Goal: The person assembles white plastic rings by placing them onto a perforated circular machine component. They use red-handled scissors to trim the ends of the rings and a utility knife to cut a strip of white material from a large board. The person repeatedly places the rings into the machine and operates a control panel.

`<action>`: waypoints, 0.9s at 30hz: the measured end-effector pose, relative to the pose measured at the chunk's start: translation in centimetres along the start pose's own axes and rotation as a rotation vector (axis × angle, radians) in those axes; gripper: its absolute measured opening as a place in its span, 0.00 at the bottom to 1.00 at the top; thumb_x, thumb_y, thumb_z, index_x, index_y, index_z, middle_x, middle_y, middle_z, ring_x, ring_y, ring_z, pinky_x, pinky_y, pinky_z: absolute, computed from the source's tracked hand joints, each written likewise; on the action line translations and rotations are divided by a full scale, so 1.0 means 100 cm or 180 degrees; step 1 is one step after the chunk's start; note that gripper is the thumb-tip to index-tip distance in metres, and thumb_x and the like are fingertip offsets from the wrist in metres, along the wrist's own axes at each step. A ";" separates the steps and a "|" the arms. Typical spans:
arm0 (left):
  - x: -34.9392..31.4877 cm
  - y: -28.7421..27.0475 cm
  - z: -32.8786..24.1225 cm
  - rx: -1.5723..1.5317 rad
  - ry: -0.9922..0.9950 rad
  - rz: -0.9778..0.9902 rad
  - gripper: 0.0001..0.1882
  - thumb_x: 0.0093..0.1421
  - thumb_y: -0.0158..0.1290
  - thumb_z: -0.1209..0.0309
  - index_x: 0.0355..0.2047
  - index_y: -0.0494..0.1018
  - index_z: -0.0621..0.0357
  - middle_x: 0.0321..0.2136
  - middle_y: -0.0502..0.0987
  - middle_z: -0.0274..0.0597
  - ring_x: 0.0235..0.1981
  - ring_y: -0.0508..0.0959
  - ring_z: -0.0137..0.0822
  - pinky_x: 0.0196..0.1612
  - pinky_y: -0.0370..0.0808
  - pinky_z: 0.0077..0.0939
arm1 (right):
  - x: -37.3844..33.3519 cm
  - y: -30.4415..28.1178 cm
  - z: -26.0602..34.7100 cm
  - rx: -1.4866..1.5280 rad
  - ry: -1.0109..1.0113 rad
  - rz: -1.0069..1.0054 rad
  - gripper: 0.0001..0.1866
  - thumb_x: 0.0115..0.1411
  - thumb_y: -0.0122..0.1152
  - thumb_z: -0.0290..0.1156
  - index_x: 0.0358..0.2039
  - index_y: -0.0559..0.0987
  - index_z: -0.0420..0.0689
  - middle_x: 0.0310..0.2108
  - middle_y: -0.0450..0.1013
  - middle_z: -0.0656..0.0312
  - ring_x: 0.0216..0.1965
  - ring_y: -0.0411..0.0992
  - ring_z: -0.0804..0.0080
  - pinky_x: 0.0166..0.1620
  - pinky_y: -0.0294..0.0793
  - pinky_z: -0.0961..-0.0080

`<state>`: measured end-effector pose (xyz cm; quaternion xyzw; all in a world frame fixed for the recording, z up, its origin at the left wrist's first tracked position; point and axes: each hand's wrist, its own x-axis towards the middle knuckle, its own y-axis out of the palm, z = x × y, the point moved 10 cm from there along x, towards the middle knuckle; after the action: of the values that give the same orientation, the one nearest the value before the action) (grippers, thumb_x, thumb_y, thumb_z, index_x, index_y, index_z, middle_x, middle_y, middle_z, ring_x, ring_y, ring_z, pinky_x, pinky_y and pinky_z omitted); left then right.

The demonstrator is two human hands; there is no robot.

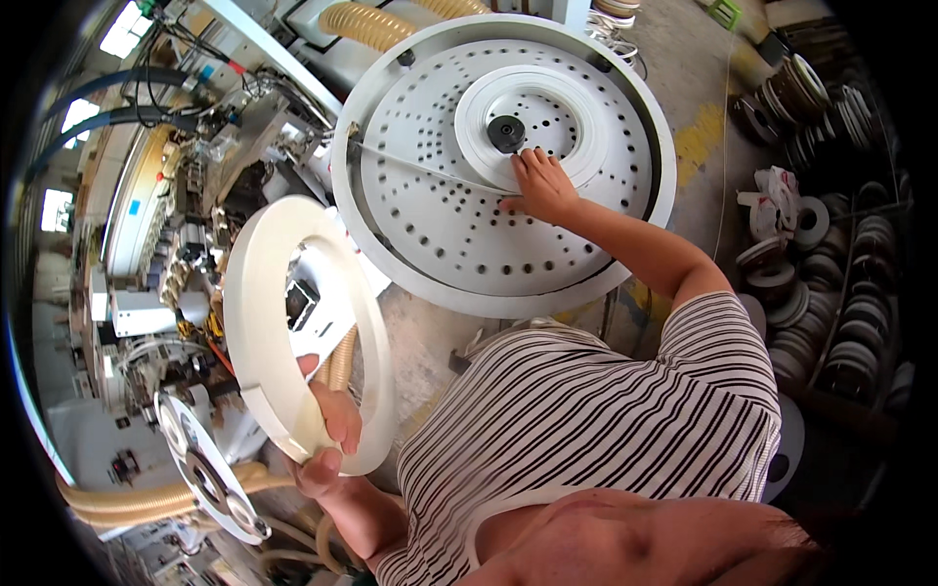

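My left hand is closed around the lower rim of a wide cream roll of flat banding, thumb outside and fingers through its open centre. The roll stands tilted on edge in the air, and a loose end piece shows near the thumb. A smaller white coil of banding lies flat on a round grey perforated turntable, around a black hub. My right hand grips the coil's near side, fingers across its top and thumb at the outer edge. From there a thin strip runs left to the turntable's rim.
Machinery with hoses and cables fills the left side. Ribbed tan ducts are behind the turntable, and another duct is at lower left. Several stacked rolls and a white plastic bag stand on the right.
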<state>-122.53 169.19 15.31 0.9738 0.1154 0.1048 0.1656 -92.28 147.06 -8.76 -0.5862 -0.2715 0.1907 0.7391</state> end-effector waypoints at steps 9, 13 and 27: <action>0.086 0.028 0.044 -0.0277 -0.0479 0.0762 0.47 0.46 0.62 0.70 0.64 0.53 0.74 0.24 0.67 0.35 0.19 0.66 0.25 0.21 0.62 0.17 | 0.035 -0.072 -0.014 0.0579 0.0276 -0.0256 0.30 0.54 0.63 0.57 0.36 0.72 0.39 0.32 0.74 0.46 0.37 0.76 0.49 0.42 0.74 0.54; 0.124 0.064 0.064 -0.0108 -0.0596 0.1140 0.45 0.44 0.60 0.74 0.64 0.57 0.66 0.30 0.67 0.33 0.27 0.68 0.24 0.31 0.65 0.18 | 0.059 -0.139 -0.069 0.2203 0.0877 -0.0587 0.25 0.60 0.61 0.54 0.41 0.76 0.42 0.30 0.75 0.55 0.32 0.74 0.64 0.38 0.73 0.67; 0.250 0.085 0.189 -0.0341 -0.1051 0.1047 0.22 0.62 0.53 0.68 0.53 0.66 0.65 0.41 0.77 0.44 0.38 0.78 0.35 0.43 0.76 0.30 | -0.065 -0.249 -0.176 0.3284 0.0896 -0.2100 0.22 0.55 0.66 0.34 0.48 0.75 0.35 0.37 0.75 0.60 0.36 0.72 0.73 0.44 0.70 0.74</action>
<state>-92.60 162.27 4.96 0.9732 -0.0791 -0.0244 0.2144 -87.25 123.76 11.36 -0.0589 -0.2112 -0.0200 0.9755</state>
